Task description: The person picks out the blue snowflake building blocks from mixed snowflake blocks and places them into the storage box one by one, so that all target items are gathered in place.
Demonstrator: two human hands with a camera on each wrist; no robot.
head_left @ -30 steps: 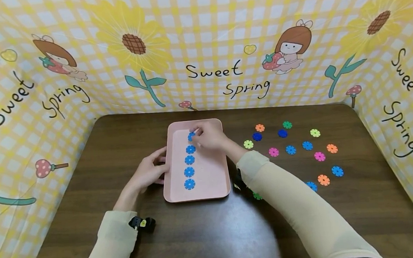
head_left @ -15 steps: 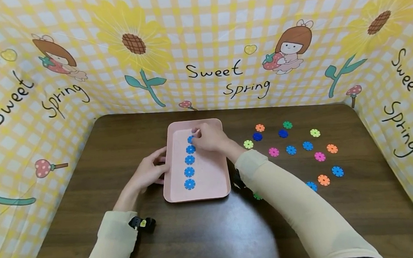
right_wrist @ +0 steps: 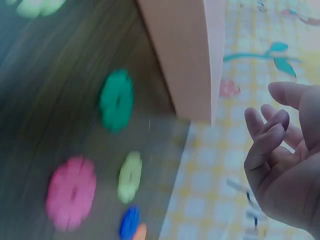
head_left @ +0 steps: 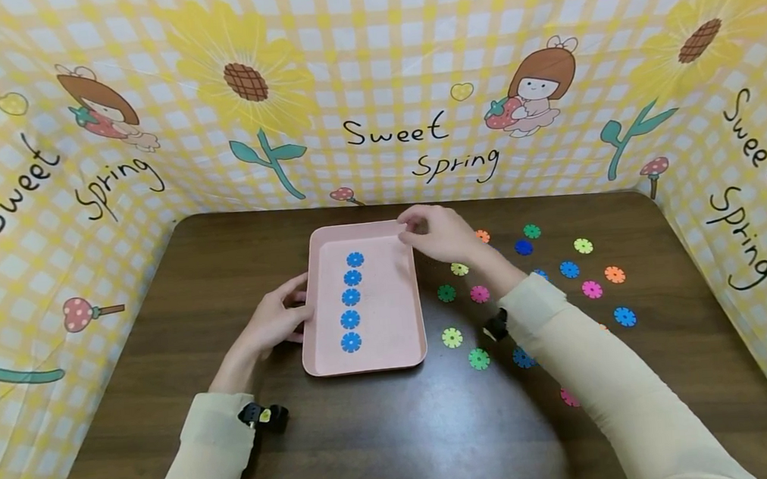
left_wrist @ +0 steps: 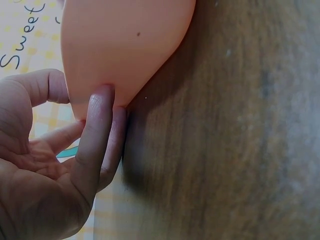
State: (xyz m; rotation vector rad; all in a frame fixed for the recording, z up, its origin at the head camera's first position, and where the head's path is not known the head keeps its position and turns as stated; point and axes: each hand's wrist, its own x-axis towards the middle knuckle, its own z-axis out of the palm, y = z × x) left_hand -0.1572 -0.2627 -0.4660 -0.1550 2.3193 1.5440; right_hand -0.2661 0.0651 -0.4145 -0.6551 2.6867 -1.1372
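A pink tray lies on the table, with several blue notched plastic discs in a column on its left half. My left hand holds the tray by its left side. In the left wrist view, the thumb is over the rim and the fingers press the outer wall. My right hand is over the tray's far right corner, its fingers loosely bent. The right wrist view shows this right hand with nothing between its fingers, apart from the tray wall.
Right of the tray, loose discs are scattered, among them a green disc, a pink disc and an orange disc. The right forearm covers some of them. A checked cloth walls the wooden table at the back and sides.
My right hand has let go of the farthest blue disc, after drawing it slightly nearer the column, and moved right to the tray's corner. The left hand stays on the tray.
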